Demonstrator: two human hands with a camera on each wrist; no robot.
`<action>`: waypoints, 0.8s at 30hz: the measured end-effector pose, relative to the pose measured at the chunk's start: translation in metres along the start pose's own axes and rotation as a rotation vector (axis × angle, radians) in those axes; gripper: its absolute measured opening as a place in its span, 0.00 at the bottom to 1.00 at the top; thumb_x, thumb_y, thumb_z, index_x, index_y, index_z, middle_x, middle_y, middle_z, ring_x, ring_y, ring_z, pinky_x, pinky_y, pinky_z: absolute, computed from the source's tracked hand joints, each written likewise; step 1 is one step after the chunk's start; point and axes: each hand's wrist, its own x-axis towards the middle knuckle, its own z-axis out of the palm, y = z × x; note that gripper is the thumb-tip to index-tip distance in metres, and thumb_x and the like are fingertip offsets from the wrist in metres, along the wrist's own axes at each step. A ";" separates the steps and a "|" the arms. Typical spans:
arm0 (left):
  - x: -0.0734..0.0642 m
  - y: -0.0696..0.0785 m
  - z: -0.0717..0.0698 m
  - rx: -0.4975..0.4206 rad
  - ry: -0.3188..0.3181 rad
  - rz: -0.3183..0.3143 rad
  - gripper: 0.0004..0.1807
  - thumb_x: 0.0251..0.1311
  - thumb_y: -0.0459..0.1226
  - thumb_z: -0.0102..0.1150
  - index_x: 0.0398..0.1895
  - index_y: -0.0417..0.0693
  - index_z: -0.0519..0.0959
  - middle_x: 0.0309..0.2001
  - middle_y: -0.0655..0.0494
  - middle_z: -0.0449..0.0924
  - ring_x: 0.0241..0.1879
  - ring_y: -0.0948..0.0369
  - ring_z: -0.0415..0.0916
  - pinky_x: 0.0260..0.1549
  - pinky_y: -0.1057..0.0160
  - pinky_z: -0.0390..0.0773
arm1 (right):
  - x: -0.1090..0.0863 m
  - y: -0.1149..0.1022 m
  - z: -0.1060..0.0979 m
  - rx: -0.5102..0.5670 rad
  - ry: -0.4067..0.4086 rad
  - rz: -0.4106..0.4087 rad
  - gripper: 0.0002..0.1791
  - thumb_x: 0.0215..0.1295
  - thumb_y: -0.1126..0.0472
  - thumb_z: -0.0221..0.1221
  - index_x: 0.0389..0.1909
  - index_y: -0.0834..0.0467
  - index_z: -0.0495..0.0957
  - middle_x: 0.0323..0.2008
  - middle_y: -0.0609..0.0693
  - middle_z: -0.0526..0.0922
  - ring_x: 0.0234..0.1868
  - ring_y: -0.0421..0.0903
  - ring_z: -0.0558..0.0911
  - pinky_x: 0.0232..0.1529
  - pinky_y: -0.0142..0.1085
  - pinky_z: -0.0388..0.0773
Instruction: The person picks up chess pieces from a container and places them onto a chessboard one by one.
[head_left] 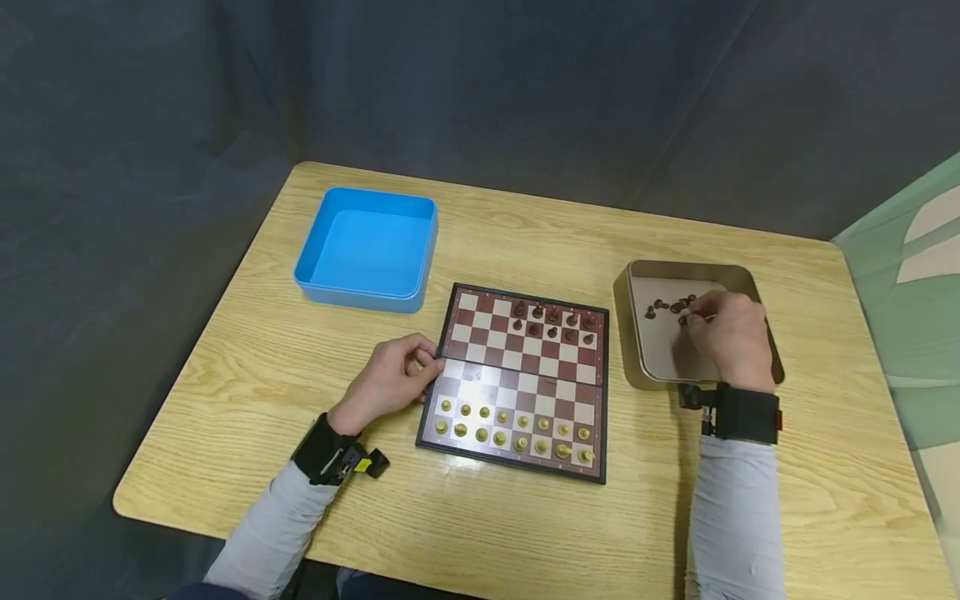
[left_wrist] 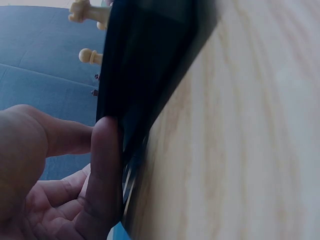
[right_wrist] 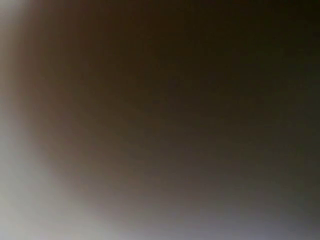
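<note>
A folding chessboard (head_left: 483, 337) lies open and slightly turned on the table. My left hand (head_left: 390, 375) pinches its left edge between thumb and finger; the left wrist view shows the board's dark side (left_wrist: 150, 60) from close up. Two full rows of pale chess pieces (head_left: 482, 434) stand along the near side. Dark chess pieces (head_left: 520, 309) fill the right part of the far two rows. Inside a metal tin (head_left: 628, 342) to the right, my right hand (head_left: 731, 333) has its fingertips among loose dark pieces (head_left: 650, 312). Whether they grip one is hidden; the right wrist view is dark and blurred.
A blue box (head_left: 360, 296) with low walls sits at the table's far left. The wooden table (head_left: 525, 533) has a dark curtain (head_left: 487, 100) behind it. Patterned green cloth (head_left: 907, 317) hangs by the right edge.
</note>
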 end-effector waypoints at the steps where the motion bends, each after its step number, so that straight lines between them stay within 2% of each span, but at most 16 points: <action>1: 0.000 -0.001 -0.001 0.000 0.003 0.001 0.09 0.53 0.43 0.57 0.35 0.51 0.72 0.24 0.58 0.76 0.14 0.60 0.73 0.13 0.61 0.74 | 0.000 0.000 0.001 0.005 0.002 -0.005 0.06 0.54 0.66 0.54 0.32 0.62 0.76 0.30 0.59 0.78 0.26 0.53 0.77 0.18 0.40 0.72; 15: 0.000 -0.002 0.002 0.033 0.012 0.030 0.09 0.53 0.44 0.56 0.34 0.52 0.73 0.23 0.60 0.76 0.13 0.62 0.73 0.12 0.62 0.73 | -0.001 0.004 0.001 -0.001 0.046 -0.059 0.06 0.52 0.67 0.55 0.30 0.61 0.78 0.29 0.59 0.79 0.25 0.53 0.77 0.18 0.39 0.71; 24: 0.001 -0.004 0.002 0.018 0.014 0.036 0.09 0.53 0.43 0.56 0.34 0.51 0.73 0.24 0.60 0.76 0.13 0.62 0.73 0.12 0.62 0.73 | -0.006 -0.018 -0.006 -0.003 0.078 -0.139 0.05 0.52 0.66 0.57 0.31 0.59 0.78 0.27 0.57 0.79 0.24 0.50 0.77 0.17 0.38 0.69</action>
